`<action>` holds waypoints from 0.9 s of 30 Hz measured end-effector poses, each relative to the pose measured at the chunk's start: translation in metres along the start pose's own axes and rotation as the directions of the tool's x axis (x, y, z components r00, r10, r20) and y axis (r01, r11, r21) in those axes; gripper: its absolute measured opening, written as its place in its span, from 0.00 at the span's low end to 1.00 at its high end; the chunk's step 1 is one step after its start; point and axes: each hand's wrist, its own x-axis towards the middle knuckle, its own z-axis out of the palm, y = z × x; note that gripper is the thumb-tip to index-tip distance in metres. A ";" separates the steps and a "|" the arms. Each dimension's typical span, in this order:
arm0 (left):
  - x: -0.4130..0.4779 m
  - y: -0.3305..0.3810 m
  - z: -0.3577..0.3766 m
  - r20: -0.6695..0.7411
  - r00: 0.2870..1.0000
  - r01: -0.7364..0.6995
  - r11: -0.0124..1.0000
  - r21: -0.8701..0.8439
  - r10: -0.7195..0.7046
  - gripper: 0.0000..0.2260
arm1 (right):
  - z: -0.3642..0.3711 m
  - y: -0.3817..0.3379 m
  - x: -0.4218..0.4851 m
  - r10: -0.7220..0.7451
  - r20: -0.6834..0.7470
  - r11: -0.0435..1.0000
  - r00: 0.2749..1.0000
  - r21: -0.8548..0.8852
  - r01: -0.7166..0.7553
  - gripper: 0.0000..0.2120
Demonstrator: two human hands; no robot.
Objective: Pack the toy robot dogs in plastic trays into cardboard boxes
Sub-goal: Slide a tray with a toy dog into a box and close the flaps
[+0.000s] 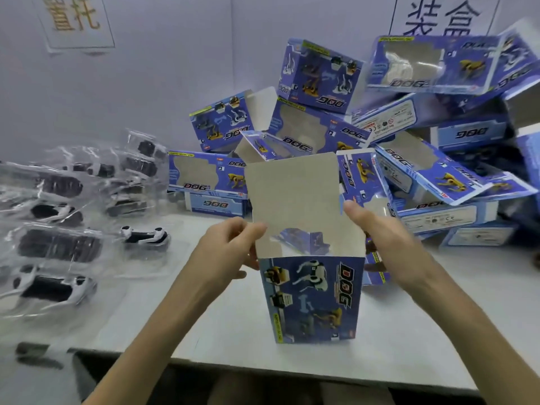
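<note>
I hold a blue cardboard box (314, 299) printed with "DOG" upright above the table, its open end up and its grey top flap raised. My left hand (230, 247) grips the box's upper left edge, thumb on the flap. My right hand (382, 238) grips the upper right edge, thumb at the flap's side. No tray shows inside the box from here. Toy robot dogs in clear plastic trays (55, 287) lie spread on the left; one tray (144, 238) lies closest to my left hand.
A tall, loose pile of empty blue boxes (409, 159) fills the back and right of the white table (222, 325). A grey wall with paper signs stands behind. The table's front edge runs just below the box.
</note>
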 end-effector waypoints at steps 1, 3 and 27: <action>0.001 0.001 -0.001 0.022 1.000 -0.001 1.000 0.007 0.001 0.12 | -0.004 -0.002 0.003 0.004 0.007 1.000 1.000 -0.020 -0.004 0.42; 0.002 0.002 -0.004 0.052 0.999 0.002 1.000 0.004 -0.002 0.11 | -0.011 -0.004 0.007 0.024 0.031 1.000 0.999 -0.018 -0.024 0.30; 0.018 -0.068 -0.140 -0.348 0.918 0.294 0.260 0.920 0.191 0.33 | -0.006 0.051 0.005 0.264 0.093 0.690 0.960 0.677 -0.256 0.12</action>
